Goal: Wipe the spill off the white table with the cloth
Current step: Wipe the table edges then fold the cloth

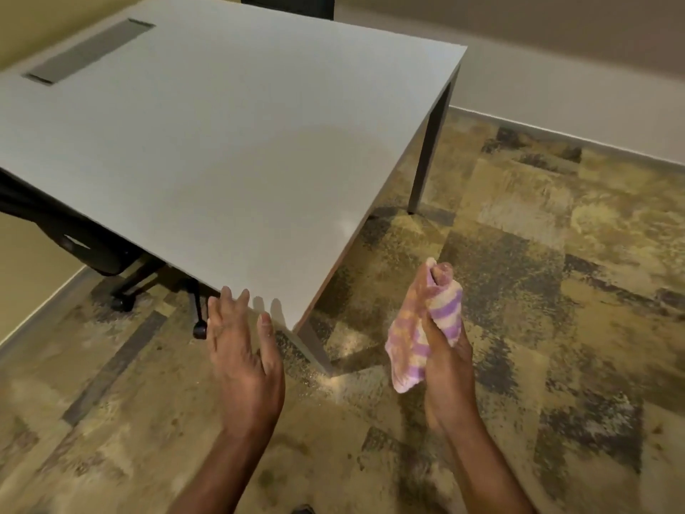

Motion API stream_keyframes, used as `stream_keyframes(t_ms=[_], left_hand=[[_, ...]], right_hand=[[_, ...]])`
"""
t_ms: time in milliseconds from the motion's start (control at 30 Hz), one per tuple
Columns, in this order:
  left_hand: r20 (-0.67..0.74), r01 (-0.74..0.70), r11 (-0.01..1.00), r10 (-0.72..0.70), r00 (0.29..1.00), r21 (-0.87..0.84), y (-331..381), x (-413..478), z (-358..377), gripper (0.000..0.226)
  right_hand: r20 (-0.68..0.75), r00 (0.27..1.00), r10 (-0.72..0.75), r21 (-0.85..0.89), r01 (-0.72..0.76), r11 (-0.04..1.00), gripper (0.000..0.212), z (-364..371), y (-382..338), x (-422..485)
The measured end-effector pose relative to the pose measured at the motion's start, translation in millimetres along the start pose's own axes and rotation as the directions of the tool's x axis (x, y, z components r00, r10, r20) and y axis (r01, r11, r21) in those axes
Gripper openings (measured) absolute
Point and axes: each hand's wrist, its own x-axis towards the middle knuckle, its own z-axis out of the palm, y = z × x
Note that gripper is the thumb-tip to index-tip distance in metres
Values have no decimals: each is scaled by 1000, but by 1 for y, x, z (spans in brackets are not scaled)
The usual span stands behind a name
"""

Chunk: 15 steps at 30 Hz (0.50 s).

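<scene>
The white table (pixel 207 142) fills the upper left of the head view, its near corner pointing toward me. A faint duller patch (pixel 333 150), possibly a wet mark, shows on its right half. My right hand (pixel 443 346) is shut on a bunched cloth (pixel 407 350) with purple, orange and white stripes, held over the floor to the right of the table's near corner. My left hand (pixel 241 350) is open with fingers spread, its fingertips at the table's near edge, holding nothing.
A grey cable hatch (pixel 89 50) is set into the tabletop at the far left. A black office chair (pixel 92 246) sits under the table's left side, another chair back (pixel 287 5) at the far edge. Patterned carpet (pixel 537 291) covers the floor.
</scene>
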Motion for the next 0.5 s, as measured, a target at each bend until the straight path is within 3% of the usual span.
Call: stream_keyframes(t_ms=[133,333,500], left_hand=[[-83,46,998,-42,996,39,1,-7,19,53],[-328,169,984,-140,934,63,18,-37,53,49],[-433,312,950,-276,858,14,40,-69,79,49]], right_hand=[[20,999,35,8,-35,999,36,-1,-4,39],[336,941,37,-55,-19,998,40,-30,-11,91],[509,861,18,-133,58,989,37,-49,-28,107]])
